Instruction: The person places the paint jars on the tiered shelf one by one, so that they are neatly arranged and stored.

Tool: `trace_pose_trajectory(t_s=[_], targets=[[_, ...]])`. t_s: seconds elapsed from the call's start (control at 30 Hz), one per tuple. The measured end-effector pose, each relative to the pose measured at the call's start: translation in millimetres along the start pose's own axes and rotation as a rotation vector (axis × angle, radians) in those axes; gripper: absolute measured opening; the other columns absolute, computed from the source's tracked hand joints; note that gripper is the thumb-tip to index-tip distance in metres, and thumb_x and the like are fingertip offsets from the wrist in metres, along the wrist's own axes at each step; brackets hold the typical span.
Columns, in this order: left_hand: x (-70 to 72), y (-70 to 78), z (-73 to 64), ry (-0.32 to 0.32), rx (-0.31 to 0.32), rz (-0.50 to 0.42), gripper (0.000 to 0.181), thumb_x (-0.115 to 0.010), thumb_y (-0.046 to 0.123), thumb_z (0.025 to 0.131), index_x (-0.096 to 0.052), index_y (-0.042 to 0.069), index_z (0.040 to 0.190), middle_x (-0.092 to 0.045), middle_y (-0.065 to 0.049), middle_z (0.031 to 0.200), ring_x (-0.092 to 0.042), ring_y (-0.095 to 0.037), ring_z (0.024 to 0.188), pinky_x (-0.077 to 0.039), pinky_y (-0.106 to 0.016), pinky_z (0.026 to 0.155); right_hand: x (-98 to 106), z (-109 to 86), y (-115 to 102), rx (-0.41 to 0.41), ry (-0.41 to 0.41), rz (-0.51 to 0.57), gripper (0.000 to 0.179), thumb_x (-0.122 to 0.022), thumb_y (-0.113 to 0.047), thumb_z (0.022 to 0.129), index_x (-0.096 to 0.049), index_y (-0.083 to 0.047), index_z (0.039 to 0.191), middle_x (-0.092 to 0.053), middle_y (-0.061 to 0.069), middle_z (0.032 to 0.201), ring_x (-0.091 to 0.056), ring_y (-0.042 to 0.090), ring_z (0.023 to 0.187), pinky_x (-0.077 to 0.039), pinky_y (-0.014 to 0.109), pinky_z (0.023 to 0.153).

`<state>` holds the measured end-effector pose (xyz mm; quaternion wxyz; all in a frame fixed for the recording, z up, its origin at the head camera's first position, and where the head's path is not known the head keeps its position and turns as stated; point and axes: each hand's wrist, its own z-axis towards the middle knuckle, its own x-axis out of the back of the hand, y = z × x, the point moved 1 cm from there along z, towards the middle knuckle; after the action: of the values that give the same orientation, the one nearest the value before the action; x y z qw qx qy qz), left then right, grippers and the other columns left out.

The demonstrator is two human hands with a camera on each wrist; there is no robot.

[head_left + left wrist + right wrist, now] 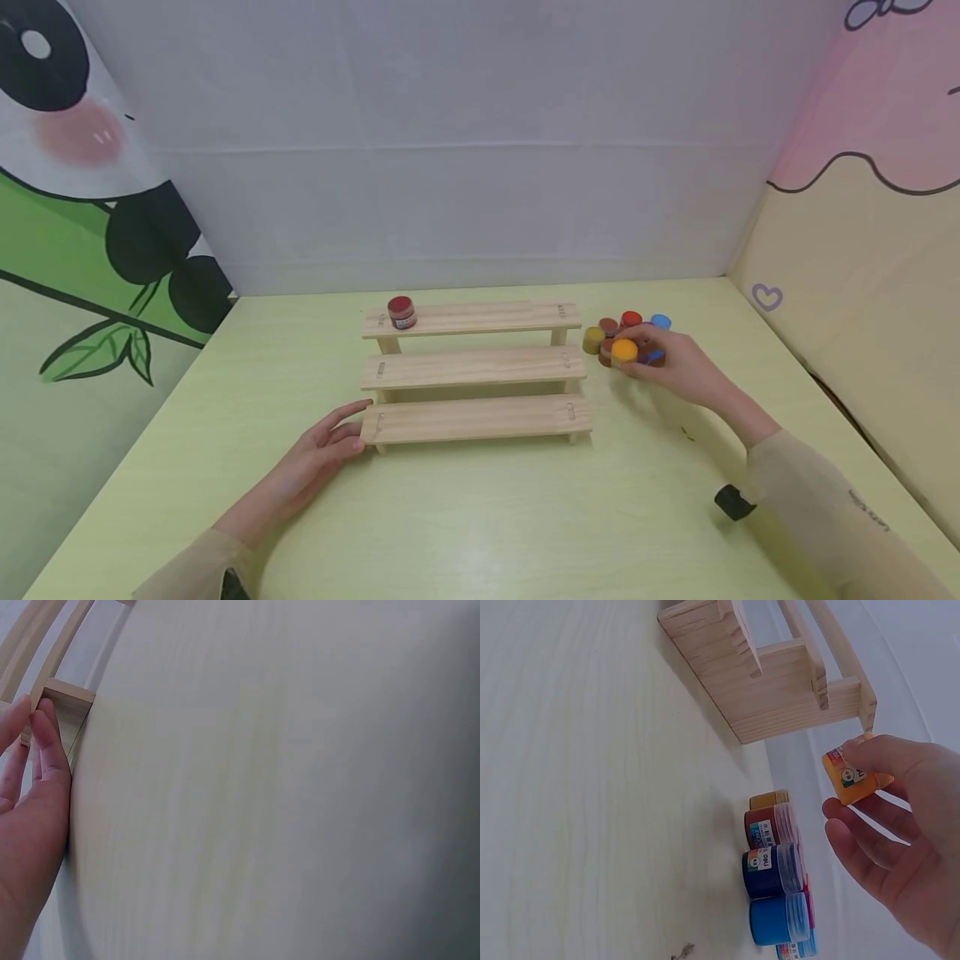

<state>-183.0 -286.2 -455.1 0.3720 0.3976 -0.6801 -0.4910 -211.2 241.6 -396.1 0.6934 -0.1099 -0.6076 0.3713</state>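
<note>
Overall, a pale yellowish surface [480,525] with a faint wood grain runs back to a creased white cloth backdrop [480,200], flanked by a left-hand panel in green and white with cartoon shapes [75,250] and a pink-and-cream panel [862,250] on the right. On it stands a three-tier stand of light bare wood [476,367], its top board bearing a small dark red round jar [402,312] near the left end. The right hand [675,362] has its thumb and fingers pinching a small orange jar [624,352], which is held tilted off the surface, just right of the stand; beside it sit a yellow-ochre jar [593,340], a jar with a bright red lid [632,319], a dark navy jar [769,871] and a bright blue jar [776,919], close together. The left hand [326,450] grips the left end of the lowest board between thumb and fingers, its forearm slanting in from the lower left. The right forearm, in a loose beige sleeve [817,500], reaches in from the lower right
</note>
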Motion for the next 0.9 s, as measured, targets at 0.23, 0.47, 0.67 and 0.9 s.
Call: trace_pose_trajectory(t_s=[0.23, 0.47, 0.67, 0.9], targets=[[-0.3, -0.5, -0.7, -0.014, -0.01, 0.001, 0.066, -0.057, 0.022, 0.1, -0.024, 0.018, 0.156, -0.057, 0.003, 0.137, -0.058, -0.001, 0.118, -0.045, -0.014, 0.096, 6, 1.2, -5, 0.013, 0.043, 0.011, 0.037, -0.073, -0.019, 0.09, -0.062, -0.014, 0.124, -0.066, 0.004, 0.107, -0.064, 0.018, 0.092, -0.054, 0.021, 0.075], [-1.0, 1.3, -1.6, -0.003, -0.001, 0.011, 0.066, -0.058, 0.022, 0.1, -0.024, 0.019, 0.156, -0.056, 0.002, 0.138, -0.058, 0.0, 0.118, -0.044, -0.013, 0.096, 11, 5.3, -10, 0.016, 0.071, 0.042, 0.036, -0.073, -0.022, 0.09, -0.063, -0.015, 0.123, -0.069, 0.007, 0.113, -0.066, 0.018, 0.092, -0.054, 0.023, 0.072], [-0.8, 1.1, -2.5, -0.005, 0.003, 0.013, 0.066, -0.058, 0.023, 0.1, -0.024, 0.019, 0.157, -0.055, -0.001, 0.14, -0.058, -0.001, 0.119, -0.044, -0.013, 0.096, 17, 10.4, -20, -0.002, 0.083, 0.023, 0.04, -0.072, -0.026, 0.091, -0.061, -0.013, 0.127, -0.071, 0.009, 0.113, -0.068, 0.025, 0.091, -0.054, 0.021, 0.072], [-1.3, 1.4, -1.8, 0.005, 0.013, 0.009, 0.065, -0.058, 0.023, 0.099, -0.026, 0.021, 0.155, -0.058, 0.007, 0.134, -0.058, -0.001, 0.119, -0.044, -0.013, 0.096, 30, 13.6, -32, -0.045, 0.113, 0.037, 0.045, -0.07, -0.034, 0.092, -0.059, -0.015, 0.132, -0.068, 0.009, 0.118, -0.066, 0.027, 0.099, -0.052, 0.018, 0.074]])
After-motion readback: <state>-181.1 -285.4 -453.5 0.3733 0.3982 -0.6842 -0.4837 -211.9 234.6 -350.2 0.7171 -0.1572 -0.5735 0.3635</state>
